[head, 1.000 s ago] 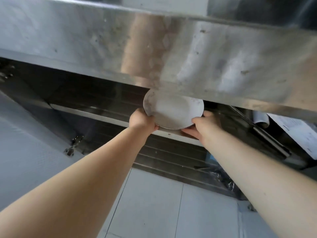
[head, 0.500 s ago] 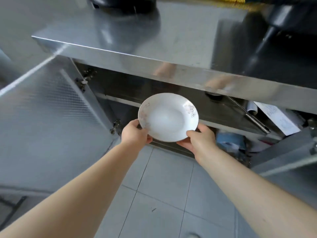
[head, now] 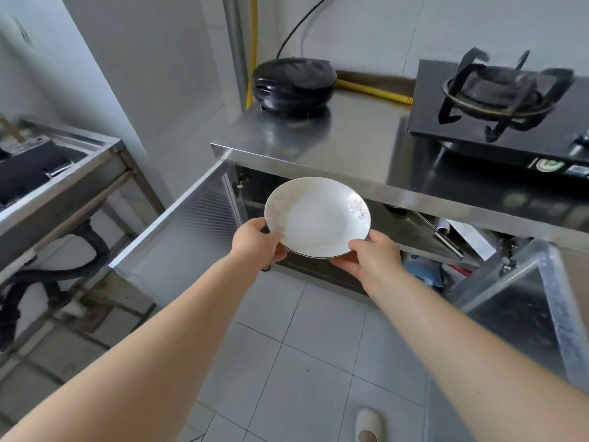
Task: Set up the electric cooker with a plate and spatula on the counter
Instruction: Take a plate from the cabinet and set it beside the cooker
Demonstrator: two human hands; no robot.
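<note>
The round white ceramic plate with a small flower print sits tilted between both hands, in front of the open cabinet; the left hand grips its near-left rim; the right hand grips its near-right rim; beyond them lies the steel counter, the black round electric cooker at its far-left corner.
</note>
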